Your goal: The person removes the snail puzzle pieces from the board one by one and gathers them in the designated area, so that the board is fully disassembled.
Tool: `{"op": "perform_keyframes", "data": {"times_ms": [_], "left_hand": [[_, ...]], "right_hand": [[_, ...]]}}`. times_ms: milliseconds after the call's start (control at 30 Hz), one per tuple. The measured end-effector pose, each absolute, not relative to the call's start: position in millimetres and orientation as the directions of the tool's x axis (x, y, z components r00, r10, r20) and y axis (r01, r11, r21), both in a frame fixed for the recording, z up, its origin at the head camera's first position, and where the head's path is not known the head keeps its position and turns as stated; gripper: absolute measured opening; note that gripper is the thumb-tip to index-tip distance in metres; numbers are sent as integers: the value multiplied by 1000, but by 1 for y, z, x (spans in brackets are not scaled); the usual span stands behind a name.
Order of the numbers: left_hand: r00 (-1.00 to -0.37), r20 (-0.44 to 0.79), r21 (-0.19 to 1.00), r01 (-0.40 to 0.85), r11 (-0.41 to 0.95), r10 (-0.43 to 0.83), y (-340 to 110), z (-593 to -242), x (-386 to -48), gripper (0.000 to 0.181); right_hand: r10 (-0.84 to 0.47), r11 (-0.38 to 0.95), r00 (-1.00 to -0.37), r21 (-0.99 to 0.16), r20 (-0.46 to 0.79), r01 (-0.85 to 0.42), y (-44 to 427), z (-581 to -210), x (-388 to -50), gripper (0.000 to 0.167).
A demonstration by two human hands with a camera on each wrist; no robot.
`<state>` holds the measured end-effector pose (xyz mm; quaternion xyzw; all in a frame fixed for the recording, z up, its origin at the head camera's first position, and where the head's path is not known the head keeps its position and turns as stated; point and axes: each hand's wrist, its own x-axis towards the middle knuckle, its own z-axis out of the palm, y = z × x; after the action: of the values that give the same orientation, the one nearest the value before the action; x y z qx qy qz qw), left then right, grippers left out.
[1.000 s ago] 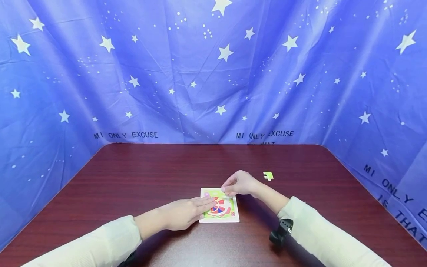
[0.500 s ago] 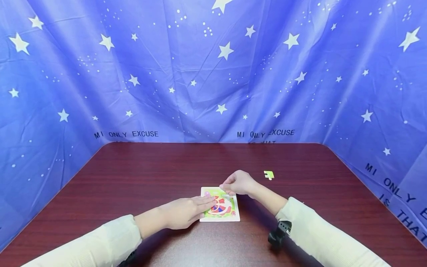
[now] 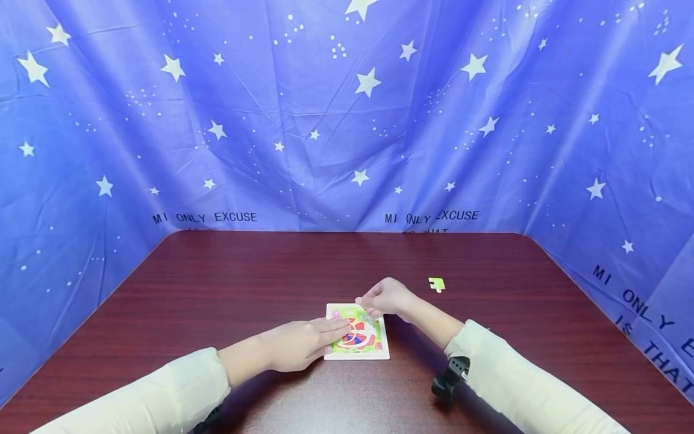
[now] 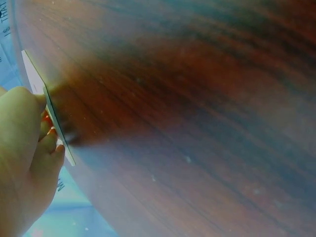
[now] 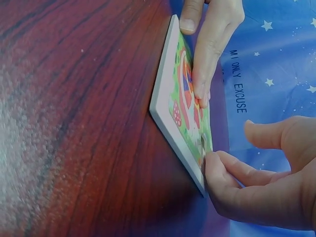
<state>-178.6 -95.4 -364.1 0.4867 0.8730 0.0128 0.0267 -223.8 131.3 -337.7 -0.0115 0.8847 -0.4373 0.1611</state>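
A small square jigsaw puzzle (image 3: pixel 359 342) with a white border lies on the table, showing a red, blue and green picture. My left hand (image 3: pixel 303 345) rests across its left side with straight fingers; in the left wrist view the hand (image 4: pixel 29 143) covers much of the board's edge. At the upper right corner, the bent fingers of my right hand (image 3: pixel 391 296) pinch a puzzle piece, mostly hidden by the fingertips. A dark gap shows in the picture beside the right hand (image 5: pixel 266 192) in the right wrist view, where one digit stands apart from the others.
A loose green puzzle piece (image 3: pixel 437 284) lies beyond my right hand. The dark wood table (image 3: pixel 244 265) is bounded by a blue curtain (image 3: pixel 325 150) with stars. A black strap and device (image 3: pixel 451 380) sit at the right wrist.
The right fingertips have shifted slightly left and away along the board's top right corner. The left hand stays on the board, and the loose piece has not moved.
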Motion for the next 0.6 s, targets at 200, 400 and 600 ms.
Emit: {"op": "perform_keyframes", "data": {"times_ms": [200,400,600], "left_hand": [[-526,-43,45,848,527,849,-95,-363,-178,49],[-530,-34,38,846,531,847,-94,-363,-178,49],[-516,-14,39,856,516,857,-94,-365,-178,48]], "right_hand": [[-187,687,-957,-726,-223,35,129,-344,-226,16],[-175,700,-963,-713,-203,23,123,-345,-228,7],[-186,677,-960,-736,-208,28,118,-348,-227,3]]}}
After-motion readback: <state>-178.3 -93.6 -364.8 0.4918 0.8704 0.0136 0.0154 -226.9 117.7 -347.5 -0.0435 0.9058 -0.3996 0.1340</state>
